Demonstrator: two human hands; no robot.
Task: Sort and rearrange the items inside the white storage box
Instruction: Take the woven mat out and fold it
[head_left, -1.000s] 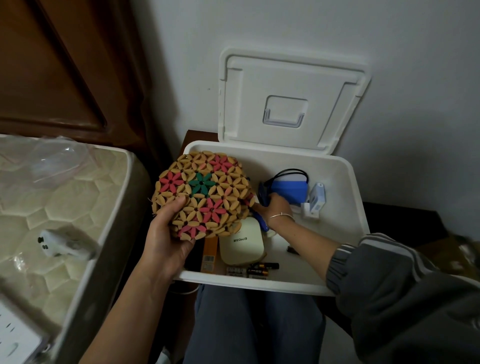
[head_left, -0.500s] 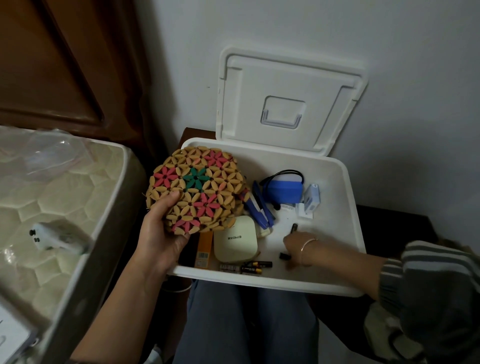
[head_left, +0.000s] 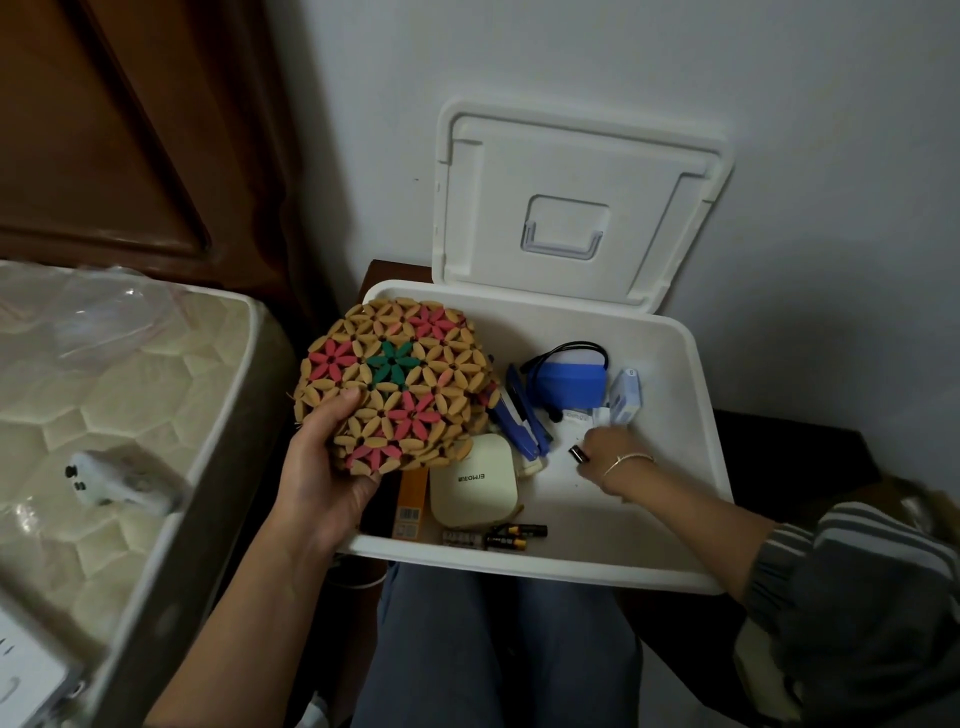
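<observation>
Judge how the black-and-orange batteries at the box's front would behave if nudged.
The black-and-orange cylindrical batteries lie on their sides on the smooth floor of the white plastic storage box, so they would probably roll. The front wall right beside them should stop them quickly. Being small, they likely lift easily with a pinch.

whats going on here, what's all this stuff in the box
A person is sorting through an open white storage box, its lid leaning against the wall. The left hand holds a round flower-patterned mat over the box's left side. The right hand reaches inside and pinches a small black item near a blue pouch. Batteries and a cream device lie on the box floor.
</observation>
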